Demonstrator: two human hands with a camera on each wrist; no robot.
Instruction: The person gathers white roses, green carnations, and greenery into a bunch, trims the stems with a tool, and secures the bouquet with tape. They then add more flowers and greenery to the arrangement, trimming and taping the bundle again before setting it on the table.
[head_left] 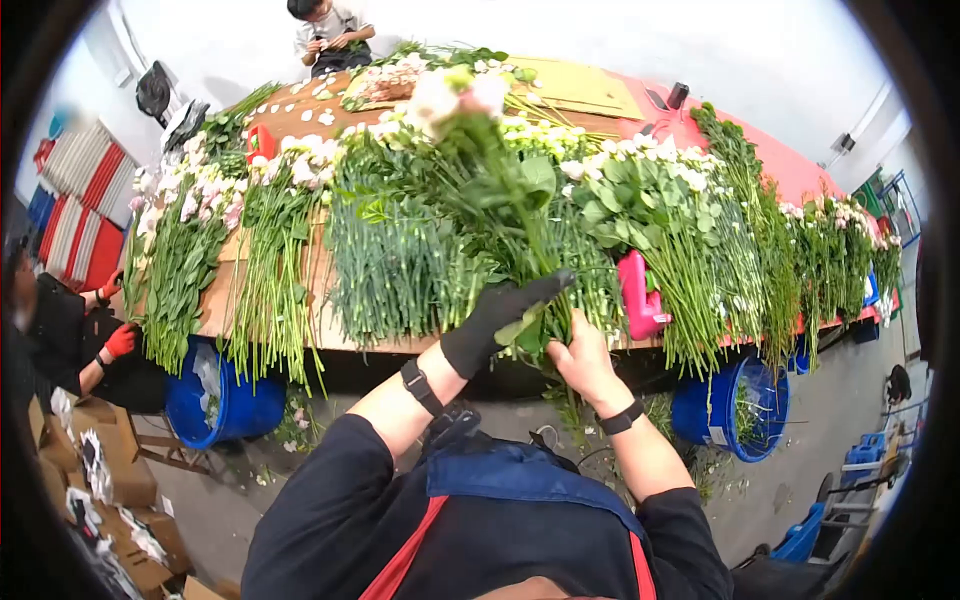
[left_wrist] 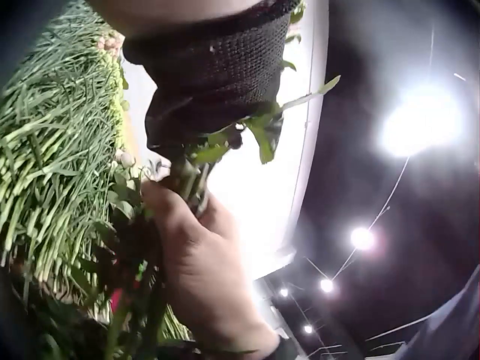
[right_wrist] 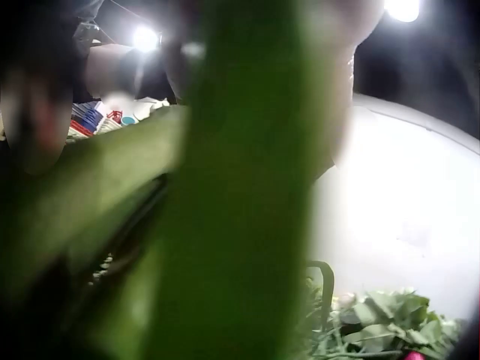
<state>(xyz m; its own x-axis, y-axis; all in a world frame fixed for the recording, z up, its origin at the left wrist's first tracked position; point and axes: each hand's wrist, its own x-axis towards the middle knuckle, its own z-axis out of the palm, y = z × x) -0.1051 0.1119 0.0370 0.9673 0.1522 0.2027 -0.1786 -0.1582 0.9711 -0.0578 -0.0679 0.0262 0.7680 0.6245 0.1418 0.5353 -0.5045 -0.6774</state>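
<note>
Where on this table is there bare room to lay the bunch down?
Bare: the pink tabletop behind the right-hand greenery, and the cardboard sheets at the far edge. The near edge is packed with stem rows.

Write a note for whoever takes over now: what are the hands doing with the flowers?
Left hand, in a black glove, grips the green stems of the bunch of pale pink and white flowers, heads up over the long brown table.
Right hand, bare, holds the same stems just below.
Done: one bunch gathered.
Left: rows of loose cut flowers lie on the table; no tie shows on the bunch.
</note>
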